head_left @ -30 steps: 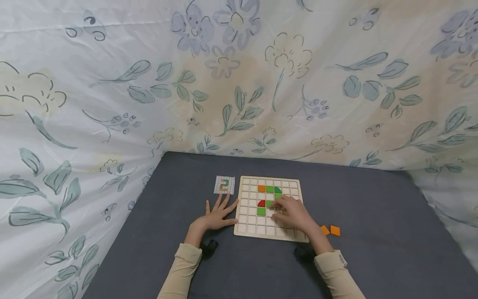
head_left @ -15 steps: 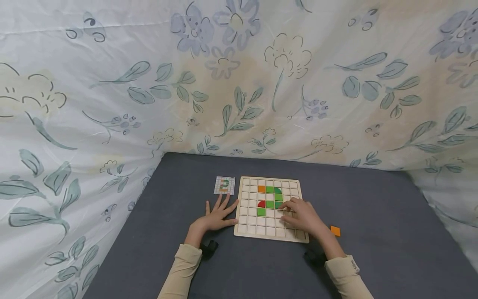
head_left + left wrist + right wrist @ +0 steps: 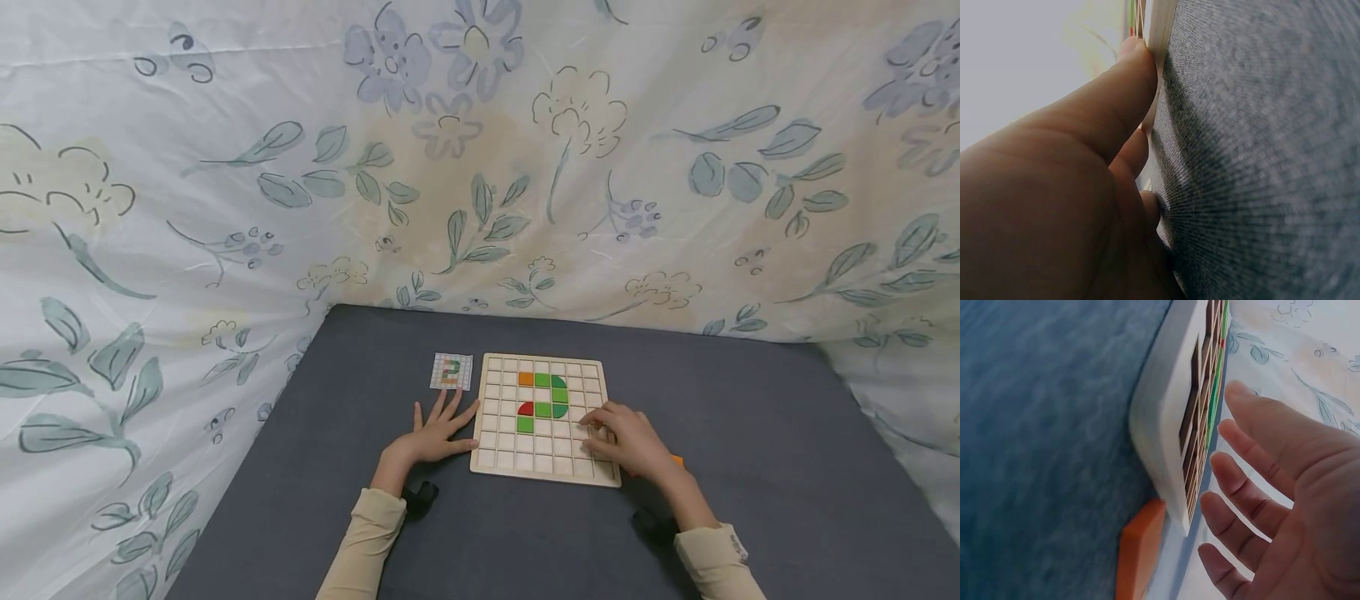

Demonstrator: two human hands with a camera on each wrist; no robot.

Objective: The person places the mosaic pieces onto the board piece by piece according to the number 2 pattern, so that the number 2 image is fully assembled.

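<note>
A wooden grid board lies on the dark table, with orange, green and red tiles set in several of its squares. The red quarter-round tile sits left of a green square tile, and a dark green rounded tile ends that row. My left hand lies with fingers spread, thumb and a fingertip at the board's left edge. Over the board's right side hovers my right hand, fingers loosely bent and holding nothing. Beside the board, partly hidden by that hand, is an orange tile.
A small pattern card with a coloured grid lies left of the board, just beyond the left fingertips. Dark cloth covers the table. A flowered curtain hangs behind and along the left side.
My right hand has drawn back rightward from the coloured tiles, uncovering the dark green rounded tile in the board. It now covers most of the loose orange tiles. The left hand stays put.
</note>
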